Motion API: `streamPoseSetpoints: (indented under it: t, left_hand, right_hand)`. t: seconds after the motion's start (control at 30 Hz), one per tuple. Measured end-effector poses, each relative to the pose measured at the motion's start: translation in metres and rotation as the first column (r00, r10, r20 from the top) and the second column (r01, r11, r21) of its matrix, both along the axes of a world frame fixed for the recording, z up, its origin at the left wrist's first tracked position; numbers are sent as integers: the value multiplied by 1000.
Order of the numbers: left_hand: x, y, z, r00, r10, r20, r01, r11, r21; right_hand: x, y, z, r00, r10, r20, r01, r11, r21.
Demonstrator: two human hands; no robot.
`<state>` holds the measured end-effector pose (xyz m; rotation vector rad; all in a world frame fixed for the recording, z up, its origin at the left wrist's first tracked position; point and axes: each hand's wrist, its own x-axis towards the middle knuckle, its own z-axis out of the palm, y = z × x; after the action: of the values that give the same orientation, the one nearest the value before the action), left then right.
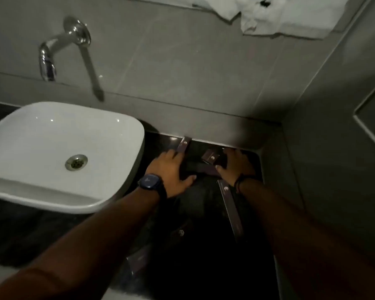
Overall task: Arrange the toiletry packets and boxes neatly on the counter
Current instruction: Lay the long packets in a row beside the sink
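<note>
Several dark purple toiletry packets and boxes lie scattered on the black counter (204,267) to the right of the sink. My left hand (169,169) lies flat with its fingers apart, and the fingertips touch a small box (184,144) leaning at the back wall. My right hand (236,163) is spread near the back corner, its thumb on a dark flat packet (201,168) that lies between the two hands. A small square packet (211,156) sits just behind it. A long narrow box (230,211) runs toward me under my right wrist. Two more packets (180,232) (139,260) lie nearer, dim.
A white basin (41,191) stands on the counter at the left, under a chrome wall spout (47,63). Grey tiled walls close the counter at the back and right. White towels (286,16) lie on a ledge above. The light is low.
</note>
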<state>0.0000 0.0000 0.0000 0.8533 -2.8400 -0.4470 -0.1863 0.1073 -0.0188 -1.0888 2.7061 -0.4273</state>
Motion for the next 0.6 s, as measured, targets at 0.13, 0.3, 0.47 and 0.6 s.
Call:
streamPoseSetpoints:
  t: [0.13, 0.3, 0.47, 0.6]
  left_hand:
    - [14, 13, -35, 937, -82, 340, 21, 984, 177]
    - [31, 21, -61, 841, -162, 516, 52, 974, 221]
    - [41, 25, -75, 763, -253, 595, 160, 966, 205]
    - [46, 24, -87, 766, -270, 583, 183, 961, 205]
  right_hand:
    - [-4, -10, -37, 996, 77, 45, -84, 980, 181]
    - [-15, -39, -68, 978, 207, -3, -195, 928, 317]
    - [-21, -59, -83, 958, 268, -105, -211, 902, 377]
    - [-19, -66, -85, 952, 271, -143, -190, 887, 420]
